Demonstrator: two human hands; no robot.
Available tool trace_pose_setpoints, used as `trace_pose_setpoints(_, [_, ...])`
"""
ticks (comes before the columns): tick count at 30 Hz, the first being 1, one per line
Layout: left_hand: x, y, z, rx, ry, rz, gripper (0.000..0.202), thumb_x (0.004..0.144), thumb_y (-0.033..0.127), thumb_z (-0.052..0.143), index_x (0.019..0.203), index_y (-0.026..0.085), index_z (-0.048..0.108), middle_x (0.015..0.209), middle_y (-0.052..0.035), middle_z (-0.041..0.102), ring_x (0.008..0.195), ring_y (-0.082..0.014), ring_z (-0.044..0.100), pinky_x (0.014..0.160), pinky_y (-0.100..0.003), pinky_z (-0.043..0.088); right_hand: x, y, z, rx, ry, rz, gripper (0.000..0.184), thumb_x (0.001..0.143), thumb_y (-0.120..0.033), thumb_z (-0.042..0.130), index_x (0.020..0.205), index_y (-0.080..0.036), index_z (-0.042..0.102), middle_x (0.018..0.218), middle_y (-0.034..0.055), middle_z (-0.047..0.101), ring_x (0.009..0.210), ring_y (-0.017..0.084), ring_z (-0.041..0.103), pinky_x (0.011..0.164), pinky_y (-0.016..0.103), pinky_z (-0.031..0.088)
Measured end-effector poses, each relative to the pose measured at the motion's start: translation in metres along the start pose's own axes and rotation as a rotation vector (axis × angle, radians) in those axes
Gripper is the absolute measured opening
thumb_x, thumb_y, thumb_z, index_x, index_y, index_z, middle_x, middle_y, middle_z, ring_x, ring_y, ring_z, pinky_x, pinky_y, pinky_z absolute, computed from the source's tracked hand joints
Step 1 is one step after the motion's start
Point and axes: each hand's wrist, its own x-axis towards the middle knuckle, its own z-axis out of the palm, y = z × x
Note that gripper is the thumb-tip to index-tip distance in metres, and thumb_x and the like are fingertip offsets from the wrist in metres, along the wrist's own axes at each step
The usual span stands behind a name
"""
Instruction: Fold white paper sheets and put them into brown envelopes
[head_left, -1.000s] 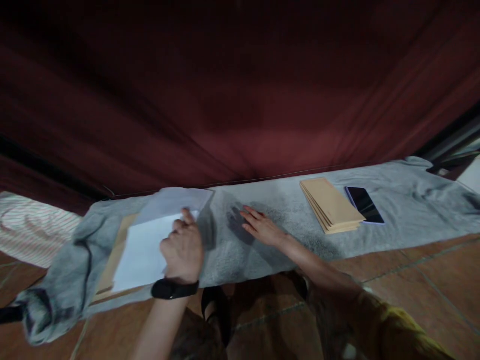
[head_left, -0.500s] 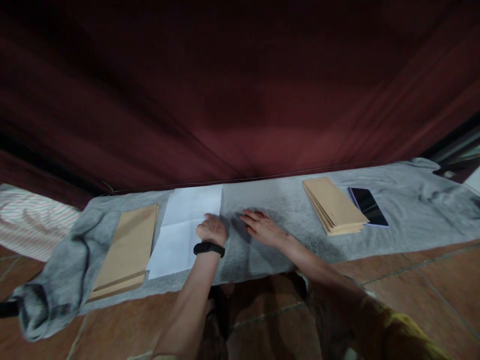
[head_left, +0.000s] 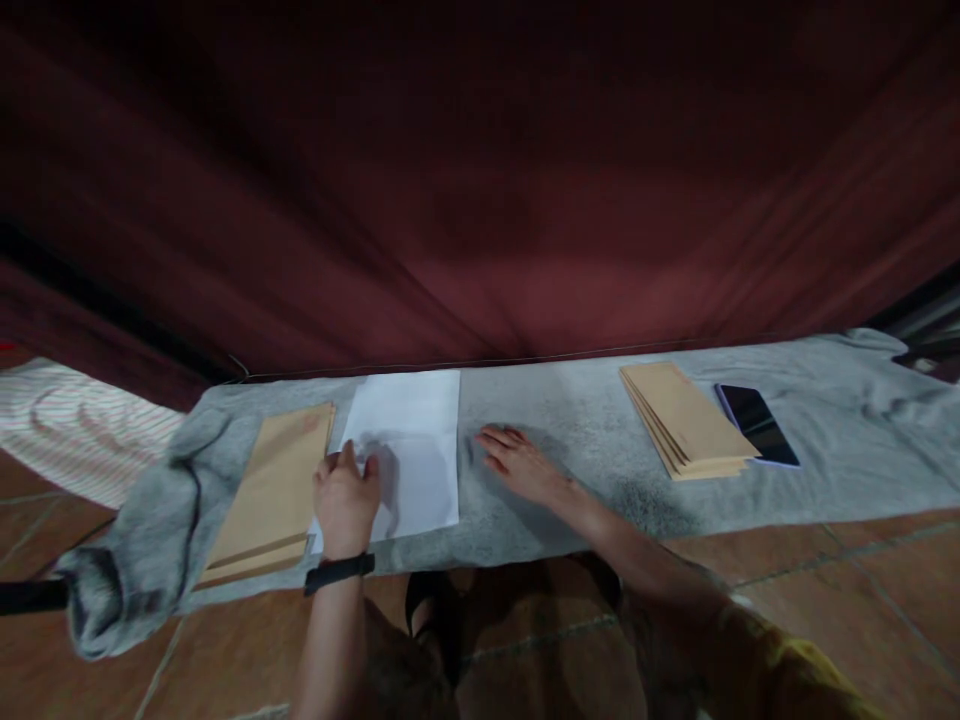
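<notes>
White paper (head_left: 416, 450) with a crease across its middle lies on the grey cloth (head_left: 555, 400). Over its left edge is my left hand (head_left: 346, 500), wearing a black wristband; the fingers are bent and apart, casting a shadow on the sheet. Whether the fingertips touch the paper I cannot tell. To the right of the sheet, my right hand (head_left: 521, 465) rests palm down on the cloth, fingers stretched out and holding nothing. Brown envelopes (head_left: 266, 490) lie just left of my left hand. A fanned stack of brown envelopes (head_left: 682, 415) sits farther right.
A phone (head_left: 756, 425) with a purple edge lies beside the right stack. Behind the cloth hangs a dark red curtain (head_left: 480, 250). Striped fabric (head_left: 82, 430) is at the far left, and tiled floor (head_left: 847, 580) runs along the near side.
My left hand has moved left across the paper, from its right side to its left edge, and its fingers have spread. My right hand stays on the cloth. The view has shifted slightly.
</notes>
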Motion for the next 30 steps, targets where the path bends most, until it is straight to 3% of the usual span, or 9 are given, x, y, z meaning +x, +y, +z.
trace_pose_setpoints(2, [0.008, -0.016, 0.005, -0.008, 0.000, -0.018, 0.061, 0.095, 0.042, 0.041, 0.146, 0.007, 0.046, 0.138, -0.0240, 0.055, 0.131, -0.0343, 0.049, 0.107, -0.046, 0.041, 0.004, -0.009, 0.005, 0.031, -0.001, -0.026, 0.047, 0.104, -0.031, 0.040, 0.150, -0.023, 0.044, 0.155, 0.0069, 0.046, 0.142, 0.019, 0.043, 0.117, 0.041, 0.036])
trace_pose_setpoints(5, [0.011, -0.020, 0.011, 0.005, -0.096, -0.052, 0.066, 0.096, 0.049, 0.042, 0.150, 0.012, 0.040, 0.146, -0.0232, 0.048, 0.135, -0.0352, 0.047, 0.106, -0.046, 0.042, 0.011, -0.022, 0.015, 0.020, -0.009, -0.025, 0.049, 0.105, -0.036, 0.040, 0.151, -0.021, 0.043, 0.158, 0.0090, 0.041, 0.145, 0.021, 0.038, 0.120, 0.047, 0.030])
trace_pose_setpoints(8, [0.009, -0.015, 0.012, 0.040, -0.200, -0.045, 0.063, 0.095, 0.047, 0.044, 0.148, 0.013, 0.042, 0.142, -0.0226, 0.052, 0.133, -0.0342, 0.050, 0.105, -0.045, 0.042, 0.018, -0.031, 0.029, -0.029, -0.015, 0.018, 0.050, 0.105, -0.037, 0.040, 0.150, -0.016, 0.044, 0.157, 0.0141, 0.041, 0.146, 0.025, 0.036, 0.121, 0.053, 0.024])
trace_pose_setpoints(11, [0.008, -0.015, 0.009, 0.061, -0.255, -0.020, 0.054, 0.095, 0.045, 0.044, 0.141, 0.017, 0.050, 0.139, -0.0196, 0.057, 0.127, -0.0344, 0.055, 0.100, -0.046, 0.045, 0.025, -0.035, 0.038, -0.053, -0.024, 0.013, 0.050, 0.105, -0.037, 0.039, 0.149, -0.013, 0.045, 0.157, 0.0164, 0.041, 0.147, 0.026, 0.035, 0.122, 0.051, 0.024])
trace_pose_setpoints(16, [0.010, -0.028, 0.004, 0.034, -0.276, 0.005, 0.051, 0.095, 0.045, 0.045, 0.137, 0.017, 0.053, 0.131, -0.0178, 0.063, 0.122, -0.0314, 0.059, 0.097, -0.043, 0.046, 0.031, -0.034, 0.041, -0.048, -0.011, 0.026, 0.050, 0.103, -0.036, 0.043, 0.146, -0.012, 0.048, 0.156, 0.0160, 0.043, 0.145, 0.025, 0.038, 0.121, 0.048, 0.026])
trace_pose_setpoints(23, [0.013, -0.037, 0.001, 0.003, -0.229, -0.107, 0.063, 0.092, 0.051, 0.046, 0.142, 0.012, 0.049, 0.133, -0.0225, 0.061, 0.124, -0.0364, 0.056, 0.096, -0.046, 0.046, 0.030, -0.029, 0.044, -0.032, 0.005, 0.005, 0.049, 0.101, -0.033, 0.046, 0.147, -0.014, 0.047, 0.156, 0.0151, 0.042, 0.146, 0.026, 0.036, 0.122, 0.049, 0.025])
trace_pose_setpoints(30, [0.019, -0.043, 0.009, -0.116, -0.232, -0.118, 0.053, 0.085, 0.045, 0.054, 0.123, 0.009, 0.061, 0.124, -0.0237, 0.063, 0.122, -0.0374, 0.056, 0.098, -0.043, 0.043, 0.028, -0.025, 0.051, 0.002, 0.073, 0.077, 0.056, 0.097, -0.033, 0.052, 0.148, -0.011, 0.045, 0.156, 0.0186, 0.042, 0.145, 0.031, 0.036, 0.120, 0.051, 0.029])
